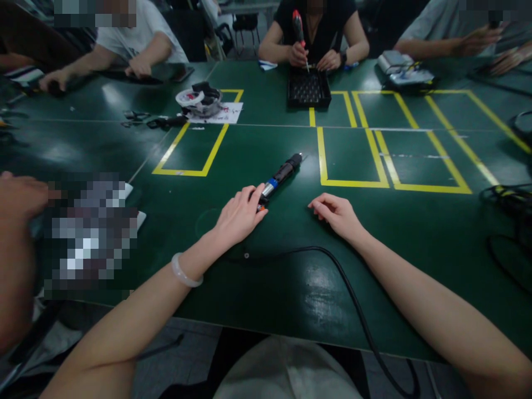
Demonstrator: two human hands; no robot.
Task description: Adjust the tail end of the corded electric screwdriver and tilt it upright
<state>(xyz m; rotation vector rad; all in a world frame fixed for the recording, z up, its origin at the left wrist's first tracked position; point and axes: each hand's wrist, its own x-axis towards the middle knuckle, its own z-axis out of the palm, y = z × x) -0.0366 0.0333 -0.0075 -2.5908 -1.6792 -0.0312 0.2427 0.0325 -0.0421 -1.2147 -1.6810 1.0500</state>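
Observation:
My left hand point(241, 215) lies over the rear end of an electric screwdriver point(283, 170), its fingers closed around the handle. The tool rests on the green table, silver and blue in the middle, black toward the front, with its thin bit pointing away and to the right. Part of the handle is hidden under my fingers. To the right of the tool, my right hand point(336, 213) rests on the tabletop with its fingers curled in; I see nothing in it. A black cable point(332, 257) runs across the table in front of me and over the near edge.
Yellow tape outlines point(353, 183) mark the green table point(266, 293). Across it, a person holds a red screwdriver point(296, 25) over a black tray point(310, 104). A white tape roll point(189, 98) sits on paper. Cables point(513, 208) lie at right; another person's arm point(16, 249) reaches in at left.

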